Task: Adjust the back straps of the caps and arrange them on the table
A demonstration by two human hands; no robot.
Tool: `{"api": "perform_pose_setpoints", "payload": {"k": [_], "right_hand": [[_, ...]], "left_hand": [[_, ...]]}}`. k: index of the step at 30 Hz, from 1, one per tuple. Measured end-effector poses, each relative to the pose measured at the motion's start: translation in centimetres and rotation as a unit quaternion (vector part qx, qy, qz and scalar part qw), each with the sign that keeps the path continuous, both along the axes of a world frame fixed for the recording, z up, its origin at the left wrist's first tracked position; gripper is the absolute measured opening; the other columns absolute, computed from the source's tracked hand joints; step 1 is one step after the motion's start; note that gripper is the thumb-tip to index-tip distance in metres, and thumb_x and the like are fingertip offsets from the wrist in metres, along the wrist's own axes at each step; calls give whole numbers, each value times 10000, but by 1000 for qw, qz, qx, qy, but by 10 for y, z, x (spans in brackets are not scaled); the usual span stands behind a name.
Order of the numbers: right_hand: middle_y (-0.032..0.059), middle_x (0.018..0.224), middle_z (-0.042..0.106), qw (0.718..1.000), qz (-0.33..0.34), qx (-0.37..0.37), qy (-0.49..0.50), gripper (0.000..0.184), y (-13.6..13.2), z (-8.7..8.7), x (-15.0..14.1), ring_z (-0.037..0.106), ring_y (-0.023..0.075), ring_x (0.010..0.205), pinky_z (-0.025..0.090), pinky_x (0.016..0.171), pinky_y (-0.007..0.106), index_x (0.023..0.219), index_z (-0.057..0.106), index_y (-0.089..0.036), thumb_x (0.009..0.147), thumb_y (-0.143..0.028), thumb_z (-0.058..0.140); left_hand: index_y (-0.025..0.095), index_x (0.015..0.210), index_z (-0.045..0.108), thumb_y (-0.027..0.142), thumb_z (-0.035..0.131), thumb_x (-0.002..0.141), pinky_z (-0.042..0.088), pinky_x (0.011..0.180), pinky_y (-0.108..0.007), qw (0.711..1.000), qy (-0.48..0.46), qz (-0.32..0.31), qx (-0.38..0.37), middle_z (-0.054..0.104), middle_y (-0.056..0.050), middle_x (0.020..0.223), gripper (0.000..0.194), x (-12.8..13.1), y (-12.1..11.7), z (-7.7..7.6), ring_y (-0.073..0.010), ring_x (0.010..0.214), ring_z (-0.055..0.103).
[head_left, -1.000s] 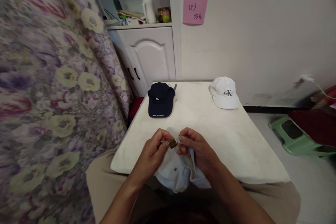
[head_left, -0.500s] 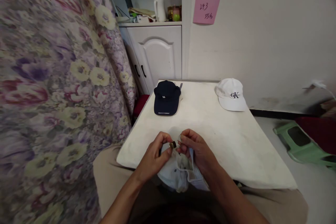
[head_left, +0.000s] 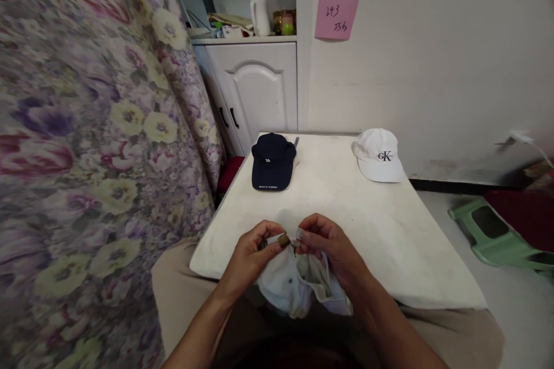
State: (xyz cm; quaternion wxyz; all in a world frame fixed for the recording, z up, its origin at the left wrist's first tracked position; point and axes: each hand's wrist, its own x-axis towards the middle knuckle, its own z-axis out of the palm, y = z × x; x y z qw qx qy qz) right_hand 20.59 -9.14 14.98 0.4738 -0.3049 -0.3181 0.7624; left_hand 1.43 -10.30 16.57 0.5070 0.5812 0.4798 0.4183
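Note:
A pale blue cap (head_left: pixel 289 288) hangs upside down over the near edge of the white table (head_left: pixel 381 242), its back strap turned up toward me. My left hand (head_left: pixel 251 256) pinches the strap's small brass buckle (head_left: pixel 283 239). My right hand (head_left: pixel 331 248) pinches the strap end just right of the buckle. Both hands are closed on the strap. A navy cap (head_left: pixel 272 161) lies at the table's far left. A white cap (head_left: pixel 378 155) with a dark logo lies at the far right.
A flowered cloth (head_left: pixel 95 127) covers a tall surface on my left. A white cabinet (head_left: pixel 255 86) with bottles on top stands behind the table. A pink note (head_left: pixel 337 11) is stuck to the wall. A green stool (head_left: pixel 493 230) stands on the floor at right.
The cap has turned so more of its inside shows, and my hands have shifted slightly on the buckle and strap. The view swung a little to the left.

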Motion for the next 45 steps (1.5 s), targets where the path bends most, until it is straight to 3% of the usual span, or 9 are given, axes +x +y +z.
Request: {"api": "perform_pose_setpoints", "payload": {"k": [5,11,15,19,26,37,45], "right_hand": [[-17,715,672,995,28,56,-79,220,-7,14,12,645,106,625,490,635,221,798,645,-161,722,-272,818],[-81,489,542,966,32,145,-212,92,-26,44,21,472,71,428,367,461,191,844,612,-191,832,-250,682],[-56,587,593,955,57,189,-220,20,-35,56,22,518,88,508,427,513,205,889,598,-202,870,-197,604],[-28,670,643,943,44,230,-238,57,-40,58,17,584,108,581,476,565,224,898,584,-206,877,-154,574],[-31,686,609,915,-8,307,-263,44,-42,58,16,603,100,586,479,572,216,868,613,-196,883,-158,596],[-14,795,599,882,-39,375,-284,120,-42,56,17,622,82,591,490,577,211,871,644,-187,865,-77,597],[-8,808,602,876,-35,388,-285,108,-44,54,18,617,85,604,490,576,210,883,646,-190,882,-93,599]], "left_hand": [[168,867,674,334,766,803,395,644,-221,999,-50,-19,-9,610,1,795,200,-2,-1,0,-132,719,521],[168,830,701,262,757,825,438,696,-247,984,-112,-99,99,650,-33,809,109,-3,-1,4,-158,766,579],[162,842,716,276,758,832,444,659,-250,973,-134,-125,140,666,-49,780,123,-2,0,6,-162,731,589],[163,854,728,266,758,836,455,650,-255,964,-149,-135,173,687,-61,783,109,0,-1,7,-164,727,605],[180,891,745,214,747,846,472,643,-257,950,-160,-144,227,699,-65,800,56,3,-1,8,-162,740,614],[188,916,739,201,726,861,495,674,-275,942,-138,-143,269,687,-61,812,58,5,-1,13,-169,762,619],[180,899,743,208,730,859,483,650,-264,945,-138,-140,263,686,-64,813,51,5,0,14,-163,741,617]]}}
